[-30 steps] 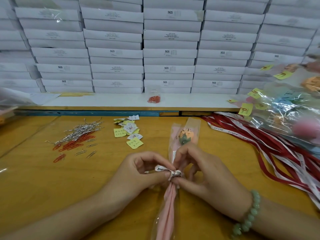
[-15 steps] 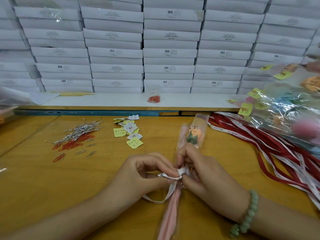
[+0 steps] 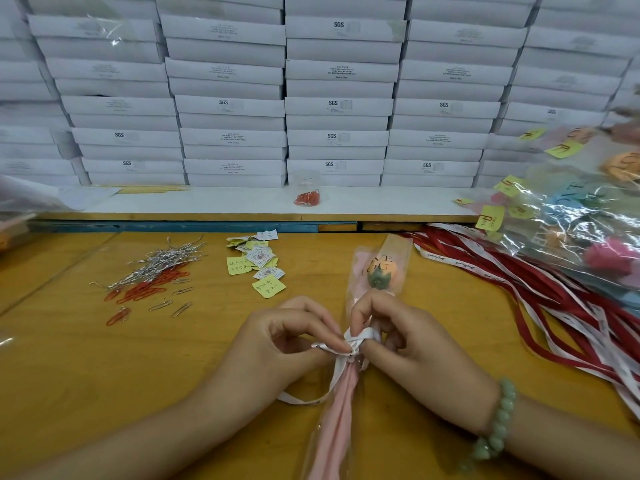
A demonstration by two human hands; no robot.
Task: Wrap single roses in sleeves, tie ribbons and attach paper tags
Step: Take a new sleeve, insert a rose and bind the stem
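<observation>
The sleeved rose (image 3: 379,268) lay on the yellow surface (image 3: 104,375) between both hands, bloom pointing away. The left grip (image 3: 287,341) pinched one end of the white ribbon (image 3: 356,336) at the stem, and the right grip (image 3: 415,344) pinched its loop. Paper tags (image 3: 258,265) and paper clips (image 3: 149,289) lay to the left. Loose ribbons (image 3: 519,289) and wrapped roses (image 3: 588,230) lay to the right, with white boxes (image 3: 339,98) stacked behind.

Your one camera sits on your head and looks forward and down across the yellow table (image 3: 86,358), close over your left hand (image 3: 287,344) and right hand (image 3: 415,351) at the lower middle. Its wide lens bends the edges and reaches as far as the wall of white boxes (image 3: 339,109) filling the top, with the table's far edge about midway up
</observation>
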